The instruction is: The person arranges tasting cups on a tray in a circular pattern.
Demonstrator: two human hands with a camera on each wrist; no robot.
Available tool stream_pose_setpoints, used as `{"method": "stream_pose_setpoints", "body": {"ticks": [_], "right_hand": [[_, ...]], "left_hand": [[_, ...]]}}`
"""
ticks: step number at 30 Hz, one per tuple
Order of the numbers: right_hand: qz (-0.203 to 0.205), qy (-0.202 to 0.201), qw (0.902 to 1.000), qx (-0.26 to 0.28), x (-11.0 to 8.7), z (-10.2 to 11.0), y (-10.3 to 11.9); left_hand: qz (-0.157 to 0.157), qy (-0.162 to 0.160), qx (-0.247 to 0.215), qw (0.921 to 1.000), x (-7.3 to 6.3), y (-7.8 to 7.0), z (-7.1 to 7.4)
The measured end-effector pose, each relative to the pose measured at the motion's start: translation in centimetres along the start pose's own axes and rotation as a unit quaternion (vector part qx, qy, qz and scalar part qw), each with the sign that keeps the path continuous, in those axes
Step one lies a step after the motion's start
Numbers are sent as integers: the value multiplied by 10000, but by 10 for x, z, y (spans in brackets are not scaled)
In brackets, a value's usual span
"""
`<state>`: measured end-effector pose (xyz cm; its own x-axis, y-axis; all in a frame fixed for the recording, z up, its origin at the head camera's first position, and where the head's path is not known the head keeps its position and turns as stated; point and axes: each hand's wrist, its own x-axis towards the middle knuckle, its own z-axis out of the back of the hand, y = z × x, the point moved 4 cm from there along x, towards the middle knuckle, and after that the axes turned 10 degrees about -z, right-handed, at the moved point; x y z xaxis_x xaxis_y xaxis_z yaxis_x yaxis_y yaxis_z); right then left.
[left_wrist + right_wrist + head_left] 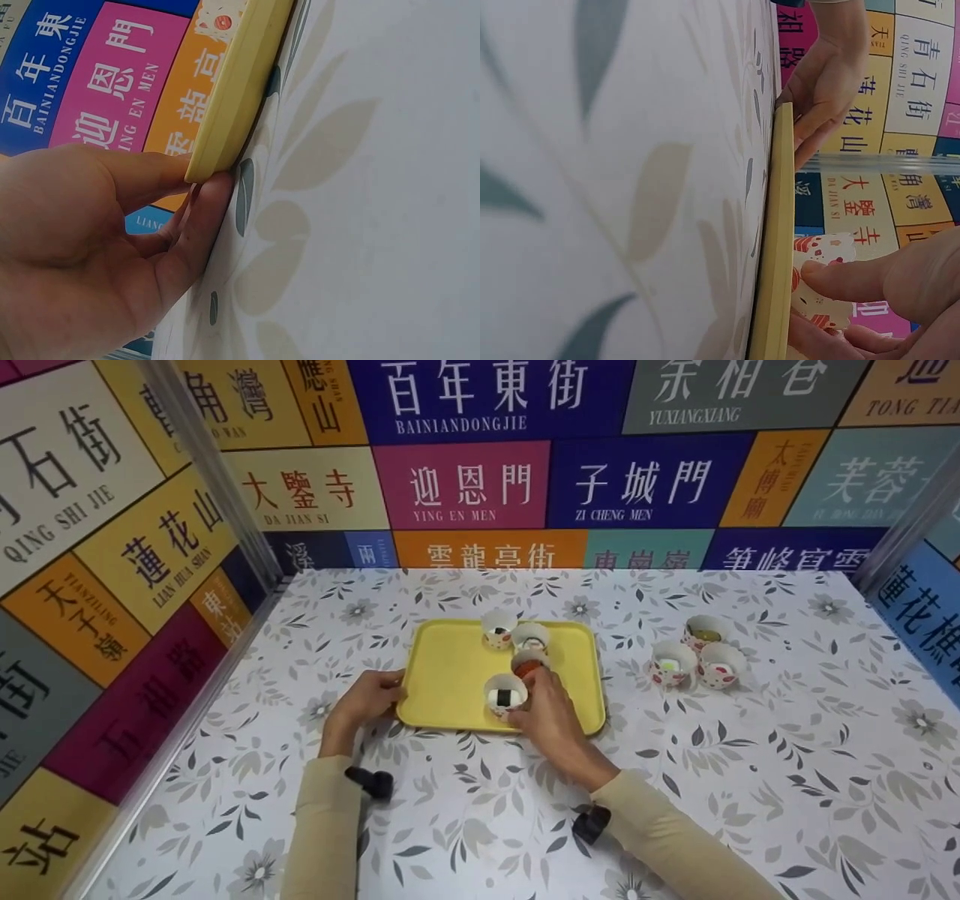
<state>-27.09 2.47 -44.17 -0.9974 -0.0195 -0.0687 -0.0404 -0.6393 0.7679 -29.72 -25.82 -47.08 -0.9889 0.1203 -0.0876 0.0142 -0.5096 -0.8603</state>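
A yellow tray lies on the patterned tablecloth. My left hand pinches its left edge, thumb above and fingers below, as the left wrist view shows. Toward the tray's front right, my right hand grips a printed paper cup holding a white piece with a black band. In the right wrist view the thumb presses against this cup. Just behind it, a cup with orange-red contents is partly hidden by the right fingers. Two more cups, one whitish inside and one with a dark bit, stand farther back.
Off the tray to the right, three similar cups stand close together: one with olive-coloured contents, one with a green-and-white piece, one with a red-and-white piece. Colourful sign-covered walls border the table at the back and sides.
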Motion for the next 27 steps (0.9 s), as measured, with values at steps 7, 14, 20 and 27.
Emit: {"method": "stream_pose_setpoints", "body": {"ticks": [7, 14, 20, 27], "right_hand": [[-15, 19, 10000, 1, 0, 0, 1], [204, -228, 9993, -223, 0, 1, 2], [468, -245, 9985, -118, -1, 5, 1], [515, -218, 9983, -154, -2, 20, -1]], "left_hand": [[-93, 19, 88, 9999, 0, 1, 0], [-103, -35, 242, 9996, 0, 0, 1], [-13, 39, -94, 9999, -1, 0, -1], [-6, -17, 9, 10000, -1, 0, -1]]}}
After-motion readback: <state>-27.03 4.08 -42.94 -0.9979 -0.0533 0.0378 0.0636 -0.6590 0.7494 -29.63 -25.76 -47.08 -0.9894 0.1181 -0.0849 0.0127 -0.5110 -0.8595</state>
